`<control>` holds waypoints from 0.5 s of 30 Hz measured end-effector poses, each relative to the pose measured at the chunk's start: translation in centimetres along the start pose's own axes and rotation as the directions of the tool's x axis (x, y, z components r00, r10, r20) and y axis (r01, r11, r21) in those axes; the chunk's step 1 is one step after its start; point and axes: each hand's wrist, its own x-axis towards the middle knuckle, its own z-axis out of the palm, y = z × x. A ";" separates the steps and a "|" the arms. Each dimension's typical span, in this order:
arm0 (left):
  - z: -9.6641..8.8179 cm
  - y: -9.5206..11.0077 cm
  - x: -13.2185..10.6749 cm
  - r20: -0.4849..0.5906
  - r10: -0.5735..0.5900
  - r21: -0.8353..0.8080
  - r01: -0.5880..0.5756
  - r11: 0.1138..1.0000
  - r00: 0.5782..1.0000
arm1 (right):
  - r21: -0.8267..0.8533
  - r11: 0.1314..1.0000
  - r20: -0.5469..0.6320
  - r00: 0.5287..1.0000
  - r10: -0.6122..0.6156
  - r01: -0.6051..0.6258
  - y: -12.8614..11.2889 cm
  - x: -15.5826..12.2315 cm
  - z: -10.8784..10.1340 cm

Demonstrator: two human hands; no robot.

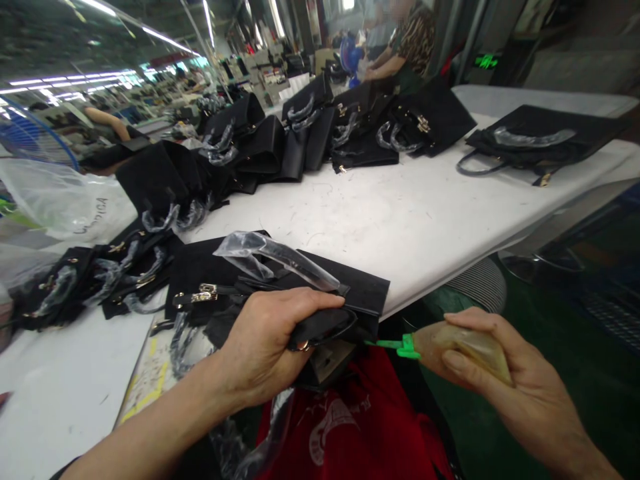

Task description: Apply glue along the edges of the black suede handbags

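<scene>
My left hand (273, 340) is closed round the edge of a black handbag (205, 267), thumb lying along the top. The bag rests at the table's front edge, with plastic-wrapped handles (280, 257) and a gold-coloured clasp (203, 293). In my right hand (495, 360) is a squeeze bottle (460, 347) of yellowish liquid, held sideways. Its green nozzle (390, 345) points left, with the tip close to the bag's near edge. Whether the tip touches the bag I cannot tell.
More black handbags (250, 147) with wrapped handles line the back and left of the white table (360, 213). One handbag (540, 137) lies apart at the right. A striped round stool (475, 287) stands below the edge. Another person (405, 53) is behind the table.
</scene>
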 end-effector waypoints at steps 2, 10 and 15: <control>0.1 -0.1 0.0 -0.002 0.010 -0.010 -0.010 1.000 1.000 | -0.015 1.000 -0.010 1.000 -0.010 0.010 -0.2 0.0 -0.2; 0.6 0.0 0.2 -0.024 0.035 0.009 -0.035 0.999 0.999 | -0.114 0.991 -0.001 0.998 -0.067 0.067 -0.2 0.1 -0.3; 0.9 0.1 0.1 -0.024 0.042 0.021 -0.042 0.999 0.999 | -0.131 0.991 0.028 0.999 -0.037 0.040 0.1 0.1 -0.3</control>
